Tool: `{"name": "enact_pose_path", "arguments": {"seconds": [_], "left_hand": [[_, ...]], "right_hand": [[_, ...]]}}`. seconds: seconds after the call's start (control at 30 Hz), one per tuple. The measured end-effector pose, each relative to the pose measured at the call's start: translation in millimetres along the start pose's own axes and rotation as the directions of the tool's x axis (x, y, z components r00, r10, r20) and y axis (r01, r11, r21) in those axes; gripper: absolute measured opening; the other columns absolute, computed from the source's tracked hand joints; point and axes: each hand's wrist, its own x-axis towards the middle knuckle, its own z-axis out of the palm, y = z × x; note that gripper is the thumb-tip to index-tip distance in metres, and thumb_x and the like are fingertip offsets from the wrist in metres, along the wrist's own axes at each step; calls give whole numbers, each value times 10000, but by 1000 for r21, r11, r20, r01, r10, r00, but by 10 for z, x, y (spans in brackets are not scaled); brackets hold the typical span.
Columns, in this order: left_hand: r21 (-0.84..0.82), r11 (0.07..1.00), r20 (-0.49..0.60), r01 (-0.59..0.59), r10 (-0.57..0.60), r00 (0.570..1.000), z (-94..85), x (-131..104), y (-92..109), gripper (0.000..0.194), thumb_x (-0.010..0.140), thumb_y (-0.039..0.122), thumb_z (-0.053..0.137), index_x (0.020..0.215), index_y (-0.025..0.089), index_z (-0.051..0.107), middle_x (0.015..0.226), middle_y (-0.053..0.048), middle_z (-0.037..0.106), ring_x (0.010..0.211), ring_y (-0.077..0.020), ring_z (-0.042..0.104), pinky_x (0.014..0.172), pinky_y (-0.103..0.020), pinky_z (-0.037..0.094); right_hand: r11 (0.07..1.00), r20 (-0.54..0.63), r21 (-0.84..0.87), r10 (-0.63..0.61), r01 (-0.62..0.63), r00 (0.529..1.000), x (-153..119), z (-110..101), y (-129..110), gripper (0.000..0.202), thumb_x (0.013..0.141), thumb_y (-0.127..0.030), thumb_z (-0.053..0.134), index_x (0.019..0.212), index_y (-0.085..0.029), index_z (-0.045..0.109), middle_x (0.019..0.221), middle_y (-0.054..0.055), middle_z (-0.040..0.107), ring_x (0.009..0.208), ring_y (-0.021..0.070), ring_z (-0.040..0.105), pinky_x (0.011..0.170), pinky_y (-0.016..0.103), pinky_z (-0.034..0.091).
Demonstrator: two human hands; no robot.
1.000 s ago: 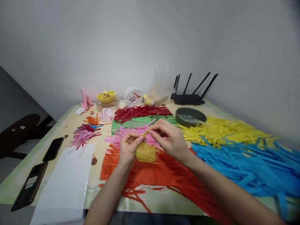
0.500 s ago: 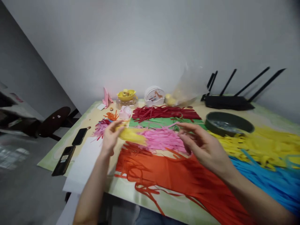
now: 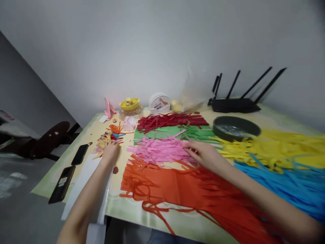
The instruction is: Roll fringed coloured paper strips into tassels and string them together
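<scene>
My left hand (image 3: 111, 151) rests on a small mixed pile of strips (image 3: 99, 145), where yellow strips lie over pink, red and blue ones. Its fingertips are hidden among the strips, so their grip does not show. My right hand (image 3: 201, 152) is at the right end of a bundle of pink strips (image 3: 159, 149), with thumb and fingers closed on the strip ends. Just in front of that bundle lies a fringed orange sheet (image 3: 175, 186), partly under my right forearm. Behind it are green strips (image 3: 142, 133) and dark red strips (image 3: 172, 121).
Yellow strips (image 3: 286, 145) and blue strips (image 3: 281, 186) spread at the right. A dark round tin (image 3: 236, 137) stands before a black router (image 3: 235, 105). Two phones, one of them (image 3: 80, 154), and white sheets (image 3: 86, 183) lie left. A yellow bowl (image 3: 130, 105) stands behind.
My left hand has moved left and down onto the mixed pile with the yellow strips. My right hand has come down to the pink strips and closed on them.
</scene>
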Motion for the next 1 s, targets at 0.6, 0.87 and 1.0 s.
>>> {"name": "enact_pose_path", "arguments": {"seconds": [0.6, 0.87, 1.0], "left_hand": [[-120, 987, 133, -106, 122, 984, 565, 302, 1521, 235, 904, 164, 404, 945, 134, 633, 974, -114, 675, 958, -217, 611, 849, -315, 448], [22, 990, 93, 139, -140, 986, 131, 220, 997, 271, 861, 146, 414, 995, 103, 645, 940, -194, 672, 971, -323, 604, 830, -444, 460], [-14, 1000, 68, 12, -11, 998, -167, 351, 1133, 401, 823, 48, 391, 1168, 89, 591, 1186, -214, 598, 1154, -312, 518, 965, -453, 404]], "right_hand": [[964, 278, -253, 153, -81, 948, 101, 587, 433, 421, 884, -214, 502, 1267, -46, 555, 1297, 202, 558, 1179, 299, 500, 1019, 409, 368], [964, 293, -250, 167, -93, 942, 57, 337, 390, 278, 847, -220, 574, 1076, -96, 672, 1116, 163, 676, 1019, 275, 606, 896, 346, 441], [959, 172, -236, 203, -160, 964, 435, 65, 416, 323, 943, -278, 425, 1104, -121, 658, 1101, 130, 692, 1008, 240, 622, 871, 300, 432]]}}
